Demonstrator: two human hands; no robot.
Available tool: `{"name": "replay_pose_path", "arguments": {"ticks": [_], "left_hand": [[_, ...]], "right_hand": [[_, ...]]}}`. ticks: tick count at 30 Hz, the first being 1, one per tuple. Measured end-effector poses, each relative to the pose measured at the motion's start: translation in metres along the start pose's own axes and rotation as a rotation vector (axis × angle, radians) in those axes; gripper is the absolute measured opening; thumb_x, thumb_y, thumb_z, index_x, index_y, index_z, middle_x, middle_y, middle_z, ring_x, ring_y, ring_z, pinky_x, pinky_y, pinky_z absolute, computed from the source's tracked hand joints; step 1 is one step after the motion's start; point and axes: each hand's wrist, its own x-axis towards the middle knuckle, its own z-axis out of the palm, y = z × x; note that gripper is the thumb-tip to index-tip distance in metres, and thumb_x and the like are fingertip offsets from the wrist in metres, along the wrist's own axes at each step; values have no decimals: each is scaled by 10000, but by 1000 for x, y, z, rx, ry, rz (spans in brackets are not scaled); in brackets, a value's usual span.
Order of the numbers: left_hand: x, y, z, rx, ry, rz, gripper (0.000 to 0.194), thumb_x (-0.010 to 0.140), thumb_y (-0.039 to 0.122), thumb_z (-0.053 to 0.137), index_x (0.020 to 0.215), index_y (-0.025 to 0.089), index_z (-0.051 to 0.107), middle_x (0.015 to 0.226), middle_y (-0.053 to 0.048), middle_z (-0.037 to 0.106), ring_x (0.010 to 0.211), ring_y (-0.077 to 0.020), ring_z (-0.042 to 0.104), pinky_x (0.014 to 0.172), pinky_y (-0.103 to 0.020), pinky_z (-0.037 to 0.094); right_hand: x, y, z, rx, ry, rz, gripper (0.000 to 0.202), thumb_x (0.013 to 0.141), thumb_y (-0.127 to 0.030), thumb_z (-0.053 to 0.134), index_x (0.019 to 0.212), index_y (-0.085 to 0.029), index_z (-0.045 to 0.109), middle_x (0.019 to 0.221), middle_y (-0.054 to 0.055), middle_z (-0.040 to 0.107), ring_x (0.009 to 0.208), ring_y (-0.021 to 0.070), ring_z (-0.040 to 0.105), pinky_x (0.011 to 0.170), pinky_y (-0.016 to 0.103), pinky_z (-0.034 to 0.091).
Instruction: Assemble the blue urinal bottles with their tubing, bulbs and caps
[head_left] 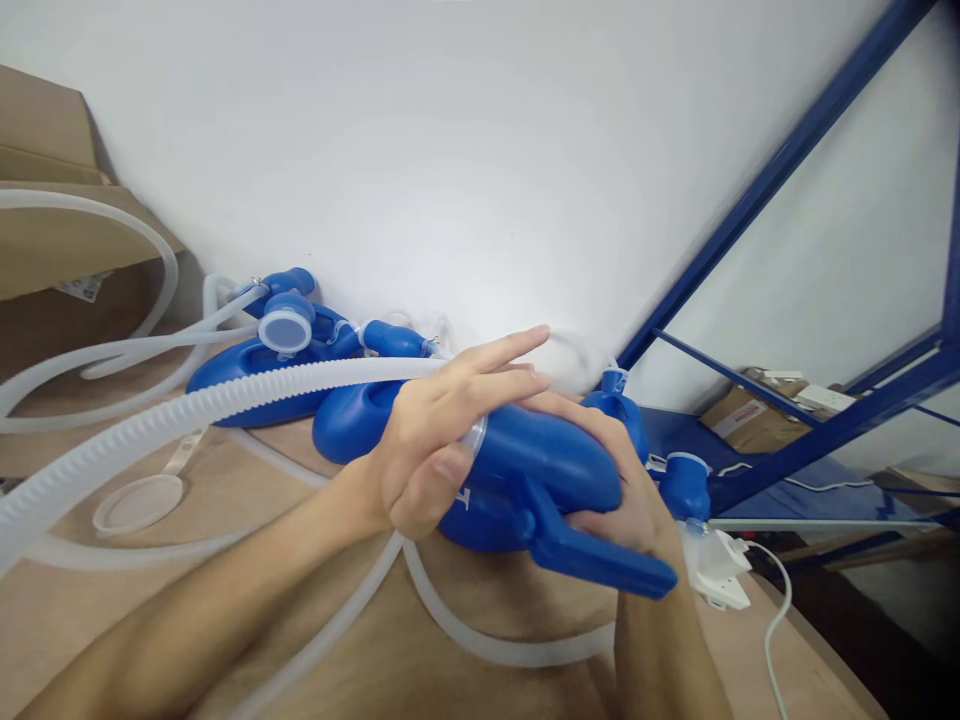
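A blue plastic urinal bottle is held up in front of me, tilted, with a flat blue arm sticking out toward the lower right. My right hand wraps round the bottle's thick blue neck from the far side. At the neck's left end, beside a clear collar, my left hand rests its palm side, index and middle fingers stretched out and thumb bent. A white corrugated hose runs from the left edge to behind my left hand; where it ends is hidden.
More blue bottles with hoses lie along the wall. A round white lid is on the wooden tabletop at left, near a cardboard box. At right are a power strip with a plugged-in charger and a blue metal rack.
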Motion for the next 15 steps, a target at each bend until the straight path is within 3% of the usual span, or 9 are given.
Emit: {"name": "replay_pose_path", "arguments": {"ticks": [3, 6, 9, 13, 15], "left_hand": [[1, -9, 3, -108, 37, 3, 506, 1046, 487, 402, 1389, 254, 692, 1488, -85, 653, 1475, -365, 519, 1184, -525, 492], [1, -17, 7, -274, 67, -132, 495, 1012, 483, 453, 1330, 209, 714, 1476, -109, 654, 1363, -355, 611, 1111, -513, 555], [0, -17, 7, -405, 62, -276, 517, 981, 513, 495, 1347, 203, 688, 1462, -110, 657, 1247, -345, 682, 1048, -488, 584], [3, -13, 4, -376, 35, -422, 574, 979, 565, 452, 1313, 160, 682, 1173, -106, 765, 1002, -309, 725, 929, -451, 581], [6, -12, 3, -304, 35, -467, 551, 979, 563, 436, 1231, 154, 705, 1133, -104, 758, 1011, -305, 698, 966, -453, 545]], "right_hand": [[3, -8, -2, 37, -28, -51, 680, 865, -642, 749, 1406, -254, 610, 1340, 87, 753, 1143, 316, 769, 989, 428, 630], [1, -17, 0, -133, 0, -71, 707, 825, -517, 823, 1421, -226, 577, 1297, 115, 774, 1088, 302, 791, 882, 387, 647], [-2, -23, 3, -371, 54, -122, 697, 855, -548, 782, 1417, -190, 578, 1193, 135, 803, 969, 291, 809, 732, 366, 631], [-3, -26, 4, -686, 95, -215, 641, 897, -541, 742, 1395, -158, 614, 986, 109, 808, 726, 250, 762, 578, 360, 524], [-3, -24, 4, -769, 83, -249, 605, 914, -509, 740, 1395, -160, 623, 956, 95, 802, 652, 220, 717, 556, 359, 479]]}}
